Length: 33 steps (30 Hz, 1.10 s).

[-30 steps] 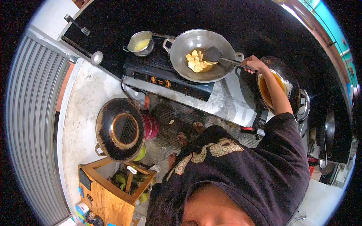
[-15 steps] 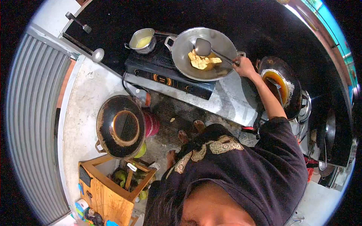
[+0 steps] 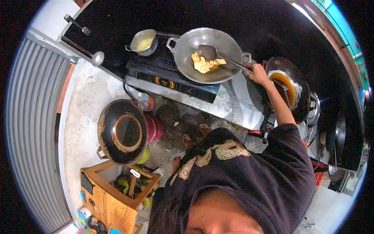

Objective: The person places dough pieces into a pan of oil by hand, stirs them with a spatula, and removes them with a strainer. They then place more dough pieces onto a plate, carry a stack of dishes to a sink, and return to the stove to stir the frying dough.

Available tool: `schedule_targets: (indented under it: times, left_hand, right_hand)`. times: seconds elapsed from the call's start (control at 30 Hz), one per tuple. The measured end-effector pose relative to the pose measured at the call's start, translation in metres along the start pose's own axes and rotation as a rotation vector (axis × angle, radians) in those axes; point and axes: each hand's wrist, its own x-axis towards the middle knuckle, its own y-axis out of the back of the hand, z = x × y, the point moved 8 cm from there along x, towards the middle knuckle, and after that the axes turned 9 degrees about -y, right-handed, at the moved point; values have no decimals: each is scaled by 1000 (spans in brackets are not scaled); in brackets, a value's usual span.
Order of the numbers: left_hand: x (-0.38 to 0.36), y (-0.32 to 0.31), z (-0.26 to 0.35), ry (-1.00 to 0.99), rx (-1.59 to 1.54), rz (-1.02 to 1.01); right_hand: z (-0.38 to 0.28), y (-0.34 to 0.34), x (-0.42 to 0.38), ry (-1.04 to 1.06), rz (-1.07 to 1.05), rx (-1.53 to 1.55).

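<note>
My right hand is closed around the long handle of a metal spatula, just outside the wok's right rim. The spatula's dark, rounded head lies in a large grey wok, against a clump of yellow food that looks like egg. The wok sits over a black gas stove. My left hand is out of view.
A small metal pot with yellowish liquid stands left of the wok. Right of my hand is a dark wok holding brownish oil and a utensil. Another dark wok sits lower left, above a wooden cabinet. A ladle lies at the counter's left edge.
My right hand has moved slightly right and down, away from the wok's rim. The spatula's head has dropped a little onto the yellow food. The whole view has shifted slightly.
</note>
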Motion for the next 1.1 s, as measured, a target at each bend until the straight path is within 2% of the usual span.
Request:
schedule_targets:
  times: [0.07,0.27,0.37,0.43,0.47,0.5,0.6,0.7,0.8,0.9,1.0,1.1]
  left_hand:
    - [3,4,-8,30,120,-38]
    - [8,-1,-15,136,107,-10]
    - [8,0,-8,52,192,1]
    - [8,-8,-3,64,79,0]
    - [7,-9,-2,73,24,3]
    - [6,-10,-2,81,-31,8]
    - [22,-12,25,-327,334,-79]
    - [27,0,-1,70,278,-27]
    - [8,14,37,-87,75,42]
    - [16,7,7,-4,88,44]
    - [8,3,36,-507,372,-10]
    - [4,1,6,-116,-22,-34]
  right_hand:
    - [-5,9,-8,1,-40,47]
    - [-29,60,-44,-12,-92,87]
    - [-31,72,-61,-20,-94,57]
    - [-41,79,-69,52,-43,99]
    - [-39,78,-71,-80,-128,18]
    - [-41,80,-74,-70,-124,6]
    - [-51,88,-83,-62,-122,-14]
    - [-63,98,-92,-55,-118,-15]
    - [-61,98,-97,-5,-99,-34]
    - [-66,103,-104,-40,-133,-82]
    - [-64,103,-110,-48,-136,-120]
    - [-63,104,-113,-45,-137,-134]
